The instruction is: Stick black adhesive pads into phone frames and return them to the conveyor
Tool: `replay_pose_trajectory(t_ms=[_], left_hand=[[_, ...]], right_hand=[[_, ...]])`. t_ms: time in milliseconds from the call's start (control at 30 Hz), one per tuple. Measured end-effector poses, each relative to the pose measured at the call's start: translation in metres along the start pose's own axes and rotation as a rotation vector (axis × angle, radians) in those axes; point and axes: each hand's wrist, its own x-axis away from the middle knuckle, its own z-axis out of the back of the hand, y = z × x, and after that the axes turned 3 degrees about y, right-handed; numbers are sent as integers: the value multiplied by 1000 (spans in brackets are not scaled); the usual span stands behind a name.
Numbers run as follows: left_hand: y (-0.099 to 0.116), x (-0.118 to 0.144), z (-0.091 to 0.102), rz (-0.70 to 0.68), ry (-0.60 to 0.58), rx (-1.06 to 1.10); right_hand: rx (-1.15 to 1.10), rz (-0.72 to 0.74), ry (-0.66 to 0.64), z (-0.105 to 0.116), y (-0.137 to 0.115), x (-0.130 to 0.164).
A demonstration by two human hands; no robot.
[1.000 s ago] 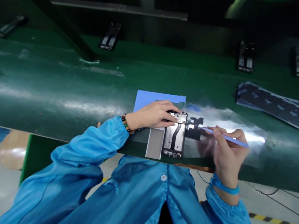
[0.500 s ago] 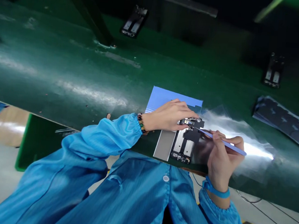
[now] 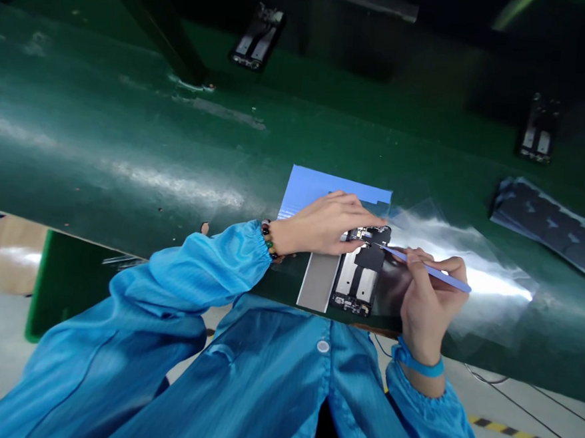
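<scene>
An opened phone [image 3: 357,280], with bare silver panels and small circuit parts, lies near the table's front edge. My left hand [image 3: 329,223] rests across its upper left, thumb and forefinger gripping around the top end. A pair of blue-violet tweezers [image 3: 436,272] is pinched in my right hand [image 3: 426,308]. Their tip reaches the upper part of the phone, beside a thin black sheet [image 3: 370,256] lying over it. Whether the tip grips the sheet is too small to tell. Against the phone's left side lies a flat grey strip with white edges [image 3: 316,284].
Behind my left hand is a blue sheet [image 3: 315,180]. Clear film [image 3: 470,251] reflects light at the right, with a stack of dark die-cut sheets [image 3: 547,223] beyond. Other opened phones [image 3: 257,40] lie farther back. A green bin [image 3: 67,283] stands below the left edge.
The black sheet stuck out past the phone's right side and now lies more within its outline. My right hand and the tweezers have shifted slightly left. The whole view has moved a little.
</scene>
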Motion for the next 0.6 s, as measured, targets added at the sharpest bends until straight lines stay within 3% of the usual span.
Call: replay_pose_trajectory(t_ms=[200,400,600], left_hand=[[-1,1,0,-9,-7,-8],[5,1,3,-66,-87,-175],[12,2,1,-97,-103,-276]], right_hand=[[14,0,-4,0,2,0],[63,23,0,1,2,0],[12,103,169,24,-10,-9]])
